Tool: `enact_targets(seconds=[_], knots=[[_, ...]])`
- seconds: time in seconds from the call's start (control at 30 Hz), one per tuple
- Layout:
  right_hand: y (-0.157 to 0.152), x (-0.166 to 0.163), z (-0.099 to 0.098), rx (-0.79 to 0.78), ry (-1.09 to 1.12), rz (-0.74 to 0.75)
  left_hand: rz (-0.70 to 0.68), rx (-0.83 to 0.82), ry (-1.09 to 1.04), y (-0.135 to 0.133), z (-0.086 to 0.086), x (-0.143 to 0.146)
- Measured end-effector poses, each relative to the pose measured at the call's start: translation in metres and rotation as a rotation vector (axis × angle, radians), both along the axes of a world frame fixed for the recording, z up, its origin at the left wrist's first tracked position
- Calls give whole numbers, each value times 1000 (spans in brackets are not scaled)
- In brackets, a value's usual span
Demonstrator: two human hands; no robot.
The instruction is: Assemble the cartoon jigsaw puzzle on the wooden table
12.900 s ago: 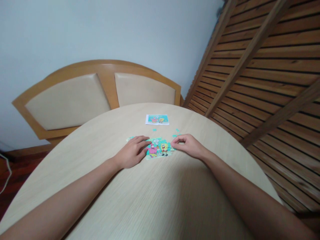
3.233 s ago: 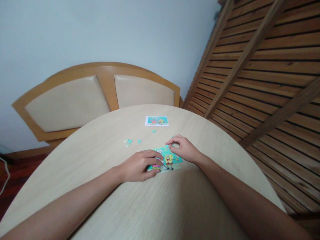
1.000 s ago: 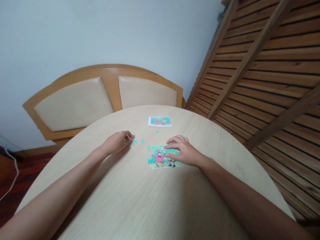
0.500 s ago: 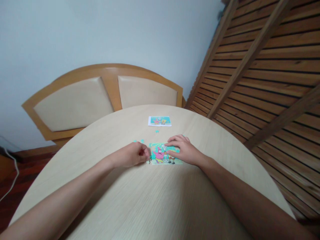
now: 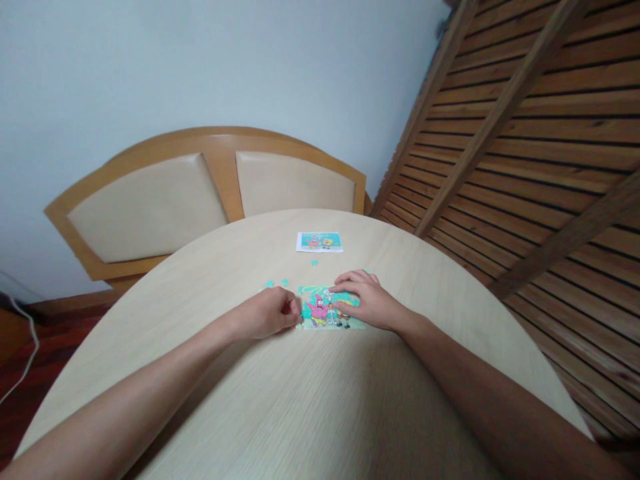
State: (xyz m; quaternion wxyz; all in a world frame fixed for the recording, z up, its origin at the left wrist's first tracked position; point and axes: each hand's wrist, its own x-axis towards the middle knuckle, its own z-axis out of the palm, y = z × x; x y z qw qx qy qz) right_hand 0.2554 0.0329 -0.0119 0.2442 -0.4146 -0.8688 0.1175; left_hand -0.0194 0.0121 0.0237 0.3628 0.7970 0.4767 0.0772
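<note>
A small jigsaw puzzle (image 5: 318, 312) with cartoon figures on a green ground lies flat on the table. At its lower left corner my left hand (image 5: 273, 312) is closed in a pinch on a small puzzle piece, mostly covered by the fingertips. My right hand (image 5: 369, 300) rests with fingers spread over the puzzle's upper right part, hiding that area. Loose green puzzle pieces (image 5: 285, 282) lie just beyond my left hand. Another piece (image 5: 314, 263) sits above the puzzle, and a bit of green shows behind my right fingers.
A printed picture card (image 5: 323, 243) with similar figures lies farther back on the round wooden table (image 5: 310, 400). Behind the table stands a padded wooden headboard (image 5: 227, 173) against the wall. A slatted wooden panel (image 5: 525, 147) rises at the right.
My left hand has shifted slightly down and right, and the piece in its fingers now meets the puzzle's lower left corner. More of the loose pieces behind it shows. My right hand stays put.
</note>
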Motion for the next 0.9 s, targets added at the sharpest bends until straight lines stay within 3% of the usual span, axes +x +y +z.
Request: enact_targets(seconds=[0.43,0.9], knots=[[-1,0,2,-6,-2,13,-12,90,169,-4,10,-2],[-2,0,4,-9,3,14,-60,70,96,-2,3,-1]])
